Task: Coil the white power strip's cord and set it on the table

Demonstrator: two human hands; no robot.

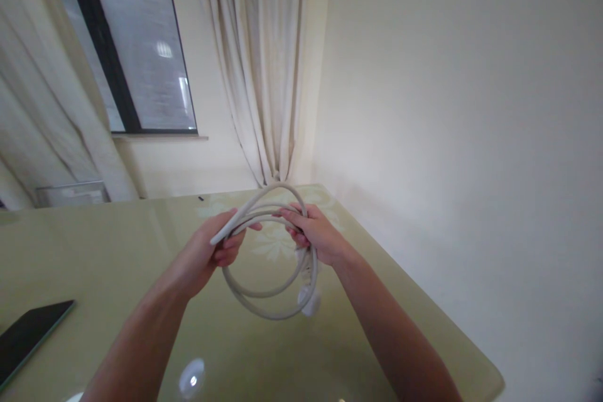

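Note:
A white cable, wound into several loose loops, is held up over the glossy table between both hands. My left hand is closed around the left side of the coil, where one thick end or bend points toward me. My right hand pinches the loops at the upper right with thumb and fingers. Below the right hand hangs a pale part with small markings, partly hidden by the cable; its kind is unclear.
The greenish table reflects ceiling lights. A dark flat tablet-like object lies at the left edge. A tiny black item sits near the far edge. Beyond are curtains and a window; a white wall borders the right side.

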